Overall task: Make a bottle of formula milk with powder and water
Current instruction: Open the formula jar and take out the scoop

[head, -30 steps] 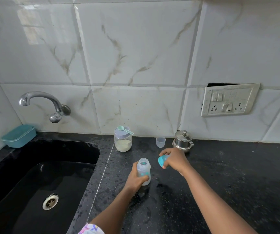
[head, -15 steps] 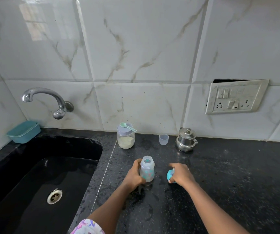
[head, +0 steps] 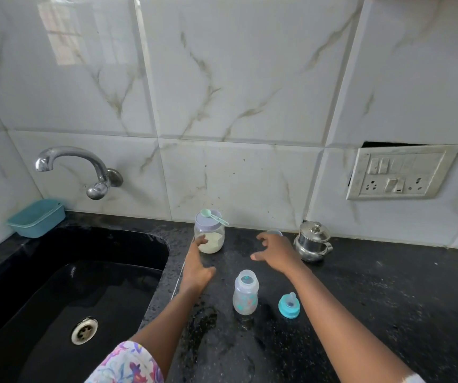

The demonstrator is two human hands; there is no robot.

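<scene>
An uncapped clear baby bottle stands upright on the black counter. Its teal nipple cap lies just to its right. Behind them, by the wall, stands a glass jar of pale powder with a lilac lid and a green scoop laid on top. My left hand is stretched out with its fingertips touching the jar's lower left side. My right hand hovers with fingers spread to the right of the jar, hiding most of a small clear cup.
A lidded steel pot stands right of my right hand. A black sink with a drain fills the left, with a wall tap above and a teal tub at its corner. A socket plate is on the wall.
Both hands let go: the left released the bottle, the right set the teal cap down beside it. Both then moved back toward the powder jar.
</scene>
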